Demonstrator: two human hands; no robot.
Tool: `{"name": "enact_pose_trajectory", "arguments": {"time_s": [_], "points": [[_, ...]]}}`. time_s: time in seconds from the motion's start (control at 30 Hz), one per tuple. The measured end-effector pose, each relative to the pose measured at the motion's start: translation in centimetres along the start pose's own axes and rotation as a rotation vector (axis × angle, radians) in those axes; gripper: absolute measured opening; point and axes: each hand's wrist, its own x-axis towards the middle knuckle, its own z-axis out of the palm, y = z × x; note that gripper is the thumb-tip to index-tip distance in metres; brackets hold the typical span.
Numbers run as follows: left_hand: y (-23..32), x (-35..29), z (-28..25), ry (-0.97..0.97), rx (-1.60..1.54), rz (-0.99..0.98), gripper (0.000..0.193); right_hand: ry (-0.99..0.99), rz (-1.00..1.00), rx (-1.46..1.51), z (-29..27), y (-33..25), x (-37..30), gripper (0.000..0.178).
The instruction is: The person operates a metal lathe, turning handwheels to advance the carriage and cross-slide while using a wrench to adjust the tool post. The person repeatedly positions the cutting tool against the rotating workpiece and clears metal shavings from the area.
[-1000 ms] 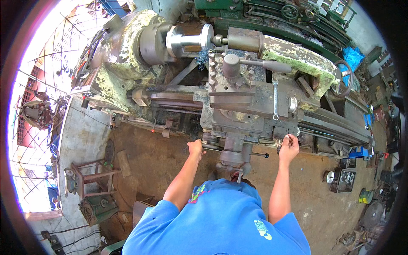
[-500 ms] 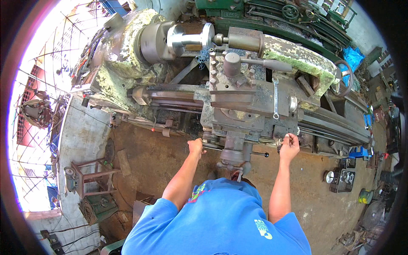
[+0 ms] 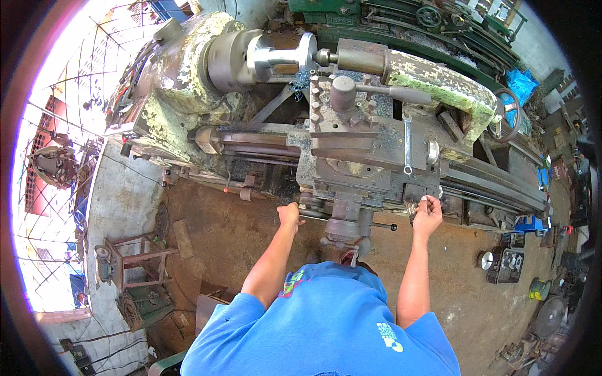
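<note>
I am standing at a metal lathe. My left hand is closed at the rim of a handwheel, seen edge-on under the carriage; its fingertips are partly hidden. My right hand is closed beside a small metal handle at the carriage's right front corner, its fingers bent around it. A shiny spool-shaped metal workpiece sits between the chuck, whose surface looks smeared, and the tailstock centre. The tool post with its long handle stands in front of the workpiece.
A wrench lies on the carriage. Bluish metal shavings hang below the workpiece. Close to my body, a ball-ended crank juts out, and a black-knobbed lever sticks out to its right. Another green lathe stands behind.
</note>
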Motion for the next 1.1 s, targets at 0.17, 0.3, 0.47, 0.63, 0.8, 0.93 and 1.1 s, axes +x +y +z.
{"name": "enact_pose_trajectory", "arguments": {"time_s": [0.17, 0.3, 0.47, 0.63, 0.8, 0.93, 1.1], "points": [[-0.1, 0.0, -0.3, -0.009, -0.041, -0.026, 0.050, 0.003, -0.038, -0.010, 0.2, -0.2, 0.1, 0.004], [-2.9, -0.5, 0.0, 0.045, -0.323, 0.127, 0.045, 0.009, -0.011, -0.025, 0.1, -0.3, 0.0, 0.004], [-9.0, -0.6, 0.2, -0.250, -0.477, -0.304, 0.039, -0.014, 0.009, -0.022, -0.1, -0.5, -0.2, 0.006], [-13.4, 0.4, 4.0, -0.933, -0.240, -0.223, 0.033, -0.051, 0.056, -0.020, 0.1, -1.1, -0.1, 0.005], [-16.5, 3.0, 6.7, -0.851, 0.490, 0.372, 0.040, -0.087, 0.062, -0.069, 0.0, -1.0, 0.1, 0.004], [-20.0, 6.4, 8.6, -0.414, 0.878, 0.689, 0.043, -0.113, 0.109, -0.068, -0.2, -0.2, 0.4, 0.004], [-20.7, 14.2, 4.0, -0.044, 1.001, 0.755, 0.046, -0.180, 0.051, -0.172, 0.1, -1.5, 0.4, 0.007]]}}
